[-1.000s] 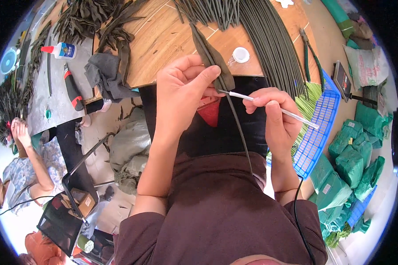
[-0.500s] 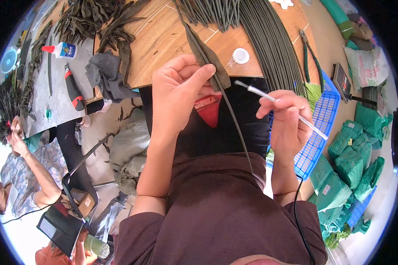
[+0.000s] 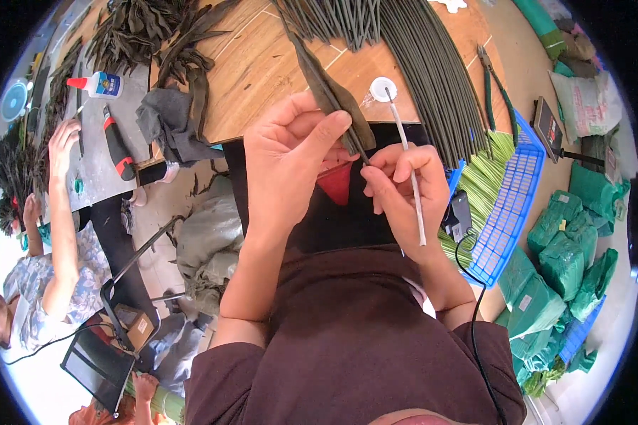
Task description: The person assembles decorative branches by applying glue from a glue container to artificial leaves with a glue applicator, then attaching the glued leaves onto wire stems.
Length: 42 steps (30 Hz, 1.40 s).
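A long, dark grey-green leaf (image 3: 356, 113) with a thin stem lies across the fingers of my left hand (image 3: 283, 156), which pinches it between thumb and fingers. My right hand (image 3: 411, 191) has a slim white stick (image 3: 397, 120) tucked between its fingers. The stick's upper end overlaps the small round white cap (image 3: 377, 86) on the table; whether it touches cannot be made out. Below the leaf, the thumb and forefinger of my right hand meet at the stem. Most of the stem's lower part is hidden behind that hand.
Many dark stems (image 3: 432, 78) lie bundled on the wooden table (image 3: 244, 67). Pliers (image 3: 500, 88) rest right, above a blue basket (image 3: 510, 205) of green stems. Left are a glue bottle (image 3: 106, 84), a red-black knife (image 3: 118, 145), a grey cloth (image 3: 166, 120) and a person's arm (image 3: 62, 205).
My right hand has moved left and up to the leaf's stem, and the white stick has swung steeper, its tip now over the cap. The person at left has reached toward the glue bottle.
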### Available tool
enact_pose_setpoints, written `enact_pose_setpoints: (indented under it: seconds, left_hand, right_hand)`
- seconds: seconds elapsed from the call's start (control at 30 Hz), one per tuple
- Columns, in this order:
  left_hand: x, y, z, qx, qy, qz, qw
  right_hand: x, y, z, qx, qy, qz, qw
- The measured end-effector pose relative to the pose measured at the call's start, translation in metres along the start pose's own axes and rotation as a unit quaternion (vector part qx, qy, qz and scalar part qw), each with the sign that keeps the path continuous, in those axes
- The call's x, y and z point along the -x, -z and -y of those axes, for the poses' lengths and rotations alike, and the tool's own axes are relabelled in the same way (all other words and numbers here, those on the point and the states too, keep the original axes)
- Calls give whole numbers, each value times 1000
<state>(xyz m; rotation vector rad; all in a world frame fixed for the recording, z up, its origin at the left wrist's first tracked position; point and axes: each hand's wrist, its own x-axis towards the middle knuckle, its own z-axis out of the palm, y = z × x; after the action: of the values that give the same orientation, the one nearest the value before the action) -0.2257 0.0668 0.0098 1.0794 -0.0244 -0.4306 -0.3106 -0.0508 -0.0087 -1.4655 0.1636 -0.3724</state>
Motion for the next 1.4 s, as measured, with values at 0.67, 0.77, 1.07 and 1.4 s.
enact_pose_setpoints:
  seconds: [0.67,0.77,1.07,1.4]
  left_hand:
    - [0,11,7,0,19,1,1000]
    - [0,9,11,-7,-7,5,1000]
    - [-10,7,21,-11,51,28,998]
    - [-16,10,20,-27,64,14,997]
  right_hand:
    - [-3,-10,-7,57,-27,-12,998]
    - [-2,-9,-14,108,19,-23,994]
    - [-3,-5,-32,198,91,-28,976]
    - [-5,-5,-26,129,-21,-27,991]
